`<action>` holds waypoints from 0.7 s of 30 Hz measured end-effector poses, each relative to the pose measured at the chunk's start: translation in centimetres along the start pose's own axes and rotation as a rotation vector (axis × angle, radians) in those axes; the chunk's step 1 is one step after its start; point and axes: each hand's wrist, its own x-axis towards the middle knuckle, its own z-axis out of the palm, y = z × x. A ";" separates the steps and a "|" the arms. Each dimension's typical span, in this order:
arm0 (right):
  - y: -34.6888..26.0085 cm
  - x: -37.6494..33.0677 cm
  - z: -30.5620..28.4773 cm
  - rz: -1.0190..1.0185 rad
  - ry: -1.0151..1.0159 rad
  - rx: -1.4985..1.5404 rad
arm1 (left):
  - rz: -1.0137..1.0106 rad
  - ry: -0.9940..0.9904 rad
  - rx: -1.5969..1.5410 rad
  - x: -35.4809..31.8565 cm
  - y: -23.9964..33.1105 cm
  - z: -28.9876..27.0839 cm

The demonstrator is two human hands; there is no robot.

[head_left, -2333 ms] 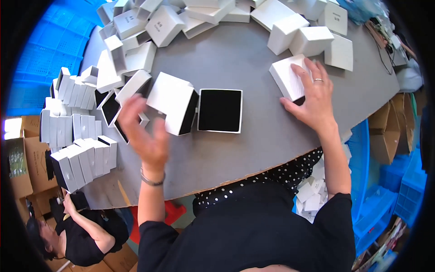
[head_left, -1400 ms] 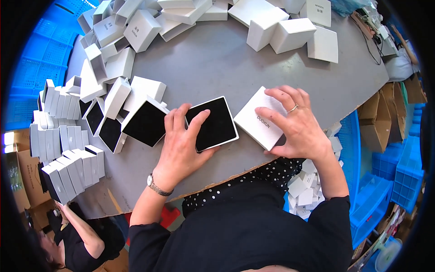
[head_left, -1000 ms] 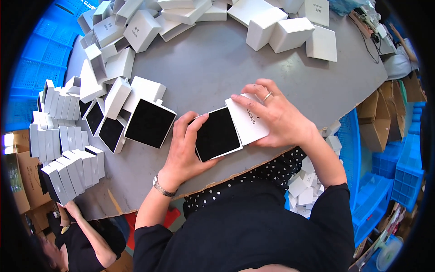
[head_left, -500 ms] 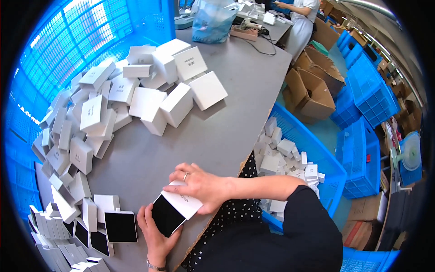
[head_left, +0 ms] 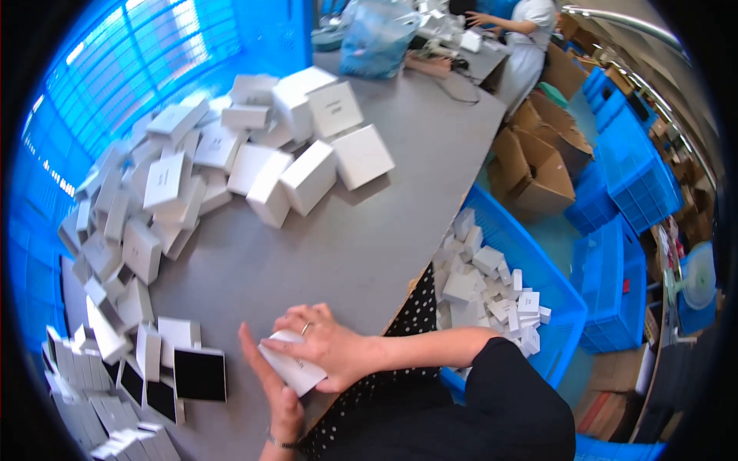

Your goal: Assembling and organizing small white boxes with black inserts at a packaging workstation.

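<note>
A small white box [head_left: 296, 367] with faint print on its face lies at the table's near edge, between my hands. My right hand [head_left: 327, 346], a ring on one finger, is closed over its top with fingers curled around the far side. Along the box's left side my left hand [head_left: 270, 388] is stretched out, fingers straight and palm against it, thumb by the lower corner. No black interior shows on this box. Left of my left hand, an open box with a black inside [head_left: 200, 374] sits on the grey table [head_left: 254, 284].
A heap of white boxes [head_left: 165, 184] curves along the table's left side, beside a blue crate wall [head_left: 154, 46]. Stacked white pieces [head_left: 81, 369] stand at lower left. Right of the table, a blue crate [head_left: 565, 323] holds small white boxes. A person [head_left: 530, 38] works beyond.
The white cover has come over the black part, which no longer shows. My left fingers have straightened from their grip on the box. The whole view has shifted slightly.
</note>
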 end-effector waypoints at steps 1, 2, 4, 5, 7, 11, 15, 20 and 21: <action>-0.7 -0.1 -0.1 0.044 -0.022 -0.035 | -0.002 0.072 -0.116 -0.5 -0.3 0.3; -1.1 0.1 -0.4 0.030 -0.037 -0.058 | -0.012 0.102 -0.107 -0.4 -0.1 0.7; -1.2 0.0 -1.1 0.028 -0.036 -0.083 | 0.011 0.098 -0.084 0.3 -0.3 1.2; -1.3 -0.2 -1.5 0.039 -0.015 -0.140 | 0.061 0.068 -0.076 0.2 -0.4 1.0; -1.0 -1.5 -3.5 0.029 -0.146 -0.179 | 0.106 0.026 0.145 -0.2 1.7 -0.7; 1.3 -2.6 -14.2 0.283 -0.345 -0.356 | 0.321 0.303 1.051 -2.5 2.5 -8.6; 6.2 2.0 -16.4 0.274 0.178 -0.744 | -0.027 0.247 1.035 -0.9 2.1 -11.2; 14.6 7.3 -12.6 0.347 0.342 -0.602 | -0.041 0.248 0.976 -2.4 0.8 -8.5; 14.6 7.1 -12.2 0.419 0.417 -0.454 | -0.057 0.221 0.908 -2.8 1.0 -8.1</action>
